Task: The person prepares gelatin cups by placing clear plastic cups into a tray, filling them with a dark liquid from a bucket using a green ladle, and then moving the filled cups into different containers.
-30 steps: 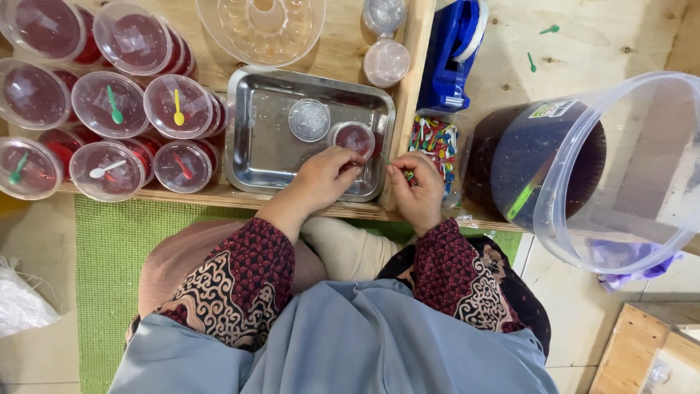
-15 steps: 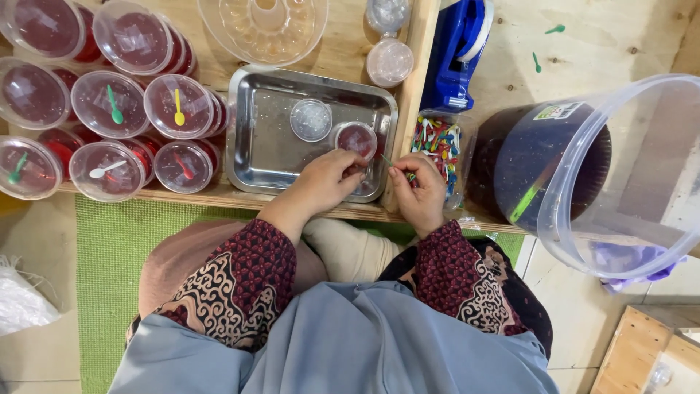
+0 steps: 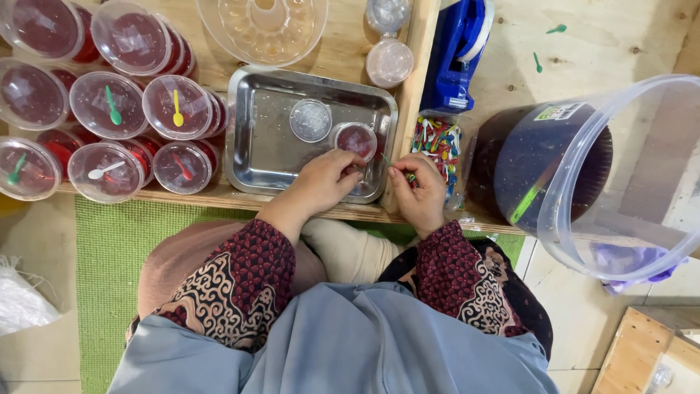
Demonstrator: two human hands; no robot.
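Left hand [image 3: 321, 182] rests in the steel tray [image 3: 255, 146], fingers curled loosely at the near rim of a small cup [image 3: 355, 138] of red jelly that stands at the tray's right side; whether they grip anything cannot be told. Right hand [image 3: 419, 193] sits just off the tray's right edge, fingers pinched together on a small green spoon [image 3: 386, 160], beside the bag of coloured spoons [image 3: 436, 142]. Risks: the cup looks open, so a nudge from either hand could tip it and spill jelly in the tray; the loose clear lid [image 3: 310, 120] close by could get knocked. The counter [image 3: 343, 51] edge runs right under both wrists, and a dropped spoon would likely fall into the lap. Left side is packed with lidded cups [image 3: 109, 109], the big bucket [image 3: 583, 168] crowds the right, so free room is mostly the tray's bare left half.
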